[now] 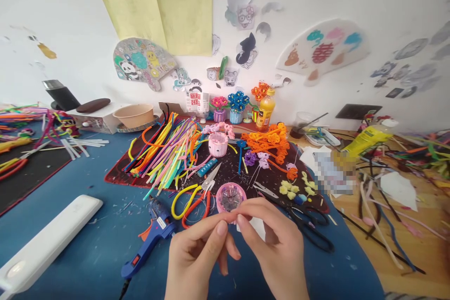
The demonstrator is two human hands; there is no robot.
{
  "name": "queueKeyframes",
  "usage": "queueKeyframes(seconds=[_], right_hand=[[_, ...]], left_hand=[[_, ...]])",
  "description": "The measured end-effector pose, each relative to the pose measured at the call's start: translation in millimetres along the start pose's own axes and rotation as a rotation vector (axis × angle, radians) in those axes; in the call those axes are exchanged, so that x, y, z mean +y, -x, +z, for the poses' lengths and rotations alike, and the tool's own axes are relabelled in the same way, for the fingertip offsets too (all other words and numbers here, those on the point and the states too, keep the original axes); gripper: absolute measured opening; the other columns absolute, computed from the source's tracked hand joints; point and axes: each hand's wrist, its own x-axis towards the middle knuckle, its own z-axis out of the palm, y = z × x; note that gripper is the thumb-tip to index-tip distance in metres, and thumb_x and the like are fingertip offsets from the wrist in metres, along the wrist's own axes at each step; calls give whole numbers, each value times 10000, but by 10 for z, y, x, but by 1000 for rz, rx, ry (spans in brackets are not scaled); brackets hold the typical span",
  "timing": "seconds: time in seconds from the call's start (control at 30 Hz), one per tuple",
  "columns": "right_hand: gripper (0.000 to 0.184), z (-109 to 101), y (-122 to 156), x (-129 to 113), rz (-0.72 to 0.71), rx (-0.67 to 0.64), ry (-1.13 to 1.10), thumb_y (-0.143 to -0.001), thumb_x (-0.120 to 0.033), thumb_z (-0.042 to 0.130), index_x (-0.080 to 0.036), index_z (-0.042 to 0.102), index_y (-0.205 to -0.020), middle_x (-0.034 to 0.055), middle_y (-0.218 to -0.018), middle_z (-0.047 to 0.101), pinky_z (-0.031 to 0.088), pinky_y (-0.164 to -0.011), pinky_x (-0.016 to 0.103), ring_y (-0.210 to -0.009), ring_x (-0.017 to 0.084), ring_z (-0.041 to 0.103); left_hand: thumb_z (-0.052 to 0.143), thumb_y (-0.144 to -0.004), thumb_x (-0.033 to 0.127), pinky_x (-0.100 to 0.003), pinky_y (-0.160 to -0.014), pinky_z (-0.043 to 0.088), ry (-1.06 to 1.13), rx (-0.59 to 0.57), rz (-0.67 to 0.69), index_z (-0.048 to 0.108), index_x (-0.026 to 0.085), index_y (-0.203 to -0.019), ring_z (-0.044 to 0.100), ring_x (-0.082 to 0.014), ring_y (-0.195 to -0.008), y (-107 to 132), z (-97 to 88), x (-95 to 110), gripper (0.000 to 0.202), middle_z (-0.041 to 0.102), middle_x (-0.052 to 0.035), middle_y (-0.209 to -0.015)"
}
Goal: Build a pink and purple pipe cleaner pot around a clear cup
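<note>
While the potted flowers (238, 101) looked finished, pipe cleaners (172, 150) lay unshaped; the left hand (198, 248) and right hand (279, 241) met closely, though what either grip held, I couldn't tell.

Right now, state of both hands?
Left hand: fingers bent, tips meeting the other's; pinched shut or holding something small, can't tell.
Right hand: thumb and index brought near each other; anything between them can't be made out.

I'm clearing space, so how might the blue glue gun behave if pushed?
The blue glue gun would probably slide rather than roll, since it lies flat on its side. Its black cord might drag. Its plastic-looking body suggests modest weight.
</note>
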Motion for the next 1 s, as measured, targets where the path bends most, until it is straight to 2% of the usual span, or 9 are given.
queueKeyframes(seconds=[0.07,0.27,0.53,0.83,0.93,1.0], right_hand=[[134,4,0,3,-6,1,10,-895,-153,664,-251,728,-830,-11,-801,744,545,-653,197,-739,138,706],[152,16,3,5,-23,23,38,-887,-128,654,-247,714,-812,-18,-774,736,541,-638,189,-715,130,696],[157,50,42,18,-75,100,68,-857,-91,648,-227,690,-790,-2,-749,722,555,-622,210,-683,141,691],[172,58,90,26,-95,170,117,-841,-77,646,-238,700,-815,-6,-784,736,552,-611,204,-699,141,701],[174,46,81,51,-104,230,130,-841,-73,648,-238,697,-817,-6,-782,729,547,-623,204,-701,137,691],[167,24,68,59,-108,253,131,-839,-77,657,-238,692,-811,-7,-761,718,542,-614,201,-701,140,685]], left_hand=[[812,-757,469,-127,-415,437,-20,4,12,842,244,-924,540,-68,-436,14,15,8,281,680,-14,-526],[806,-743,481,-130,-428,419,-96,144,23,846,240,-883,497,-54,-422,76,106,40,282,651,4,-501],[751,-805,417,-146,-447,452,-259,133,119,840,233,-949,513,-75,-450,114,83,9,250,679,-6,-549],[713,-853,297,-108,-475,491,-396,156,363,836,310,-955,532,-56,-430,155,144,-53,160,696,38,-565],[715,-849,295,-117,-458,484,-398,208,379,834,309,-963,532,-59,-422,170,159,-67,165,695,37,-566],[722,-842,334,-132,-437,476,-353,229,342,835,283,-960,529,-65,-413,170,151,-64,170,694,25,-565]])
